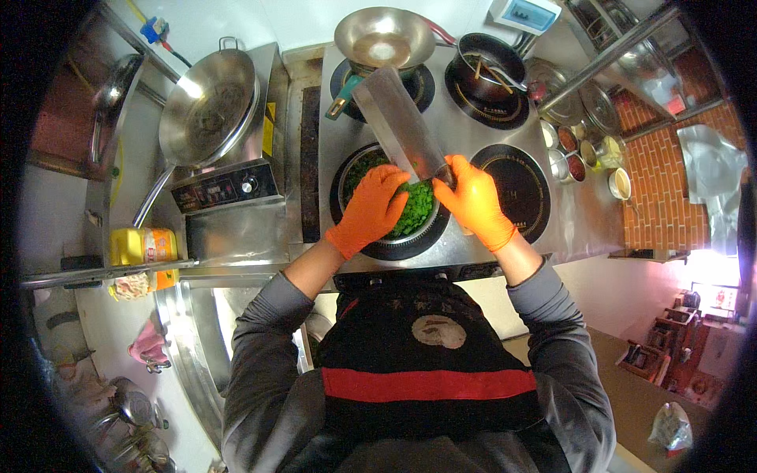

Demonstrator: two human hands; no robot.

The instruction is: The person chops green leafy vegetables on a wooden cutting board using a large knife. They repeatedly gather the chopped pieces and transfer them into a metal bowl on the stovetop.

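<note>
My right hand [476, 201], in an orange glove, grips the handle end of a broad-bladed cleaver [399, 121]. The blade slants up and left over the cooktop. My left hand [372, 204], gloved alike, is at the blade's lower edge with the thumb apart from the fingers; whether it touches the metal is hard to tell. Beneath both hands sits a round metal bowl [434, 222] on the front left burner. Chopped green leaves [414, 207] fill its visible right side, and darker greens [358, 171] show at the left. My left hand covers part of it.
Behind the blade stand a steel wok [381, 38] and a green-handled utensil [343, 97]. A dark pan [491, 59] holding chopsticks is back right. Seasoning containers [571, 151] line the right side. Another wok [210, 109] rests left, above a yellow oil bottle [142, 248].
</note>
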